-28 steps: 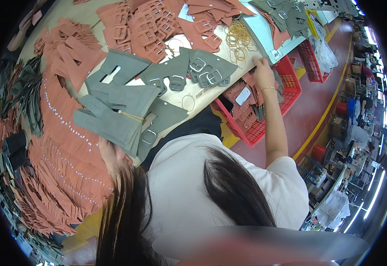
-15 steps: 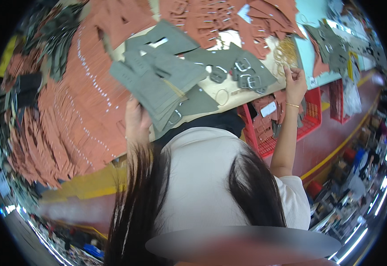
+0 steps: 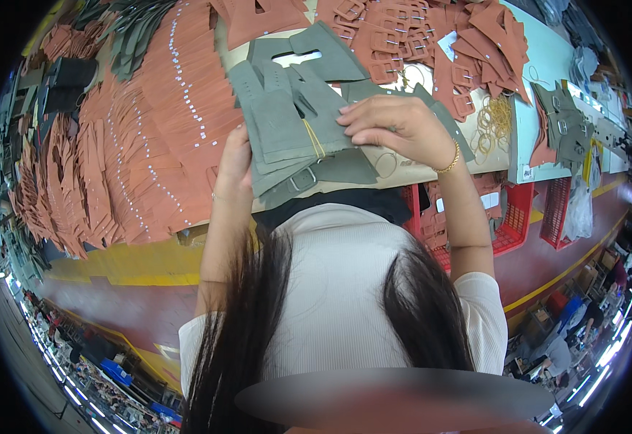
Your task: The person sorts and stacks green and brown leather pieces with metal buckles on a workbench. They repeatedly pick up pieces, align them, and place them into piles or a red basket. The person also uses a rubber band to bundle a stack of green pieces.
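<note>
A stack of grey-green leather pieces [image 3: 280, 134] with slots and punched holes is held tilted up off the table's near edge. My left hand [image 3: 235, 163] is closed on its left side, partly hidden behind it. A thin yellow rubber band [image 3: 313, 139] lies across the stack. At the stack's right side is my right hand [image 3: 406, 130], its fingers bent and drawn together with the thumb; whatever is between them is hidden. Under the stack shows a grey-green piece with a metal buckle [image 3: 304, 178]. Another slotted grey-green piece [image 3: 330, 54] lies just beyond.
Rows of overlapping terracotta leather pieces [image 3: 150, 145] cover the table's left. Terracotta buckled straps [image 3: 395, 36] lie at the far side. Loose yellow rubber bands [image 3: 493, 123] sit to the right. Below the edge stands a red crate [image 3: 513, 226]; grey-green buckled pieces [image 3: 565, 116] lie farther right.
My right hand has moved left from the rubber bands to the stack's right side. My left hand still holds the stack. The whole view has shifted slightly.
</note>
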A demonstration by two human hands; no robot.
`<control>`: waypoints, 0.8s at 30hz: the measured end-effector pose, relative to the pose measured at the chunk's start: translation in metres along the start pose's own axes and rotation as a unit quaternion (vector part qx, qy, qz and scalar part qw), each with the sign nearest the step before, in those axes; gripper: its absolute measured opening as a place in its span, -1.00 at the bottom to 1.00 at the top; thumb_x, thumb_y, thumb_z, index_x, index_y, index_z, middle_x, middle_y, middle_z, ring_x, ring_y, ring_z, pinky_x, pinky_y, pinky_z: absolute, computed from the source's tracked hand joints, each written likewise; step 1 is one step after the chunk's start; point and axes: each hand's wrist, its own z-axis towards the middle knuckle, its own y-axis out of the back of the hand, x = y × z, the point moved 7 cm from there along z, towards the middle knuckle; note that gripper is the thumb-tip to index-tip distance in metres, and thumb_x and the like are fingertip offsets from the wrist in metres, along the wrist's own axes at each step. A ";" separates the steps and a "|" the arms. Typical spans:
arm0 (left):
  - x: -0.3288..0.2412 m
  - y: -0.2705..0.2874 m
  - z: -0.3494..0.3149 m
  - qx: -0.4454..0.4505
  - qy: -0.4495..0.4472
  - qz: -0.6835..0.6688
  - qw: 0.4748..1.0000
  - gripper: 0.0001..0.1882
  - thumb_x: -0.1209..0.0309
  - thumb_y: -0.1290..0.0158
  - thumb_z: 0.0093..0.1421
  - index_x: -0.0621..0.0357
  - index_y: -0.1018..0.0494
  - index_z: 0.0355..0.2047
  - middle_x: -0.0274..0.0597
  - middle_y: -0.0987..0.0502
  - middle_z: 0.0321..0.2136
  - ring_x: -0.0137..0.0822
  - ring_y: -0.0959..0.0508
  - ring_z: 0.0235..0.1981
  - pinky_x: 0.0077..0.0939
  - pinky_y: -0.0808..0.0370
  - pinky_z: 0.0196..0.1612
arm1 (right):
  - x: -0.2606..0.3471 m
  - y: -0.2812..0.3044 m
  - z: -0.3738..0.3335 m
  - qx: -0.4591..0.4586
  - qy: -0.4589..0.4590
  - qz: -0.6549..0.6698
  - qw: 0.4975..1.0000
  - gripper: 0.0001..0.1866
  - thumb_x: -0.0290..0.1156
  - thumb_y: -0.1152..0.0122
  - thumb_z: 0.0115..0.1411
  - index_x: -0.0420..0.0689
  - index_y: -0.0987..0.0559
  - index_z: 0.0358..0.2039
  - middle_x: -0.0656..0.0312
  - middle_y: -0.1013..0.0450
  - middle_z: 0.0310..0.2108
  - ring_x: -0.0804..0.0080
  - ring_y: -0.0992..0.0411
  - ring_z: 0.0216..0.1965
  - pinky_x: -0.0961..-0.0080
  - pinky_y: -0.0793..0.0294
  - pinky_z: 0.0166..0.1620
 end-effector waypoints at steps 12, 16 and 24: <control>0.026 -0.019 0.007 0.087 0.126 -0.121 0.981 -0.54 0.15 0.13 0.21 0.27 -0.35 -0.05 -0.03 -0.52 -0.23 -0.20 -0.58 -0.24 -0.20 -0.62 -0.22 | 0.016 0.011 0.000 0.003 -0.019 0.012 1.000 -0.75 -0.32 -0.33 0.02 -0.22 -0.58 -0.35 0.16 -0.55 -0.20 0.27 -0.52 -0.17 0.47 -0.49 -0.11; 0.022 -0.034 -0.002 0.072 0.149 -0.127 0.978 -0.59 0.18 0.13 0.23 0.25 -0.35 -0.07 -0.07 -0.51 -0.25 -0.24 -0.58 -0.27 -0.27 -0.60 -0.28 | 0.002 0.013 0.007 0.036 -0.042 0.072 0.996 -0.75 -0.25 -0.29 0.08 -0.19 -0.59 -0.40 0.18 -0.55 -0.39 0.33 -0.53 -0.34 0.51 -0.48 -0.24; 0.029 -0.026 -0.013 -0.014 0.162 -0.065 0.985 -0.78 0.31 0.07 0.23 0.23 -0.39 -0.27 -0.24 -0.51 -0.49 -0.37 -0.58 -0.52 -0.61 -0.56 -0.57 | -0.022 -0.014 0.027 0.248 -0.228 0.247 0.909 -0.85 -0.43 -0.21 0.08 -0.28 -0.58 -0.47 0.26 -0.56 -0.41 0.70 -0.40 -0.42 0.71 -0.37 -0.36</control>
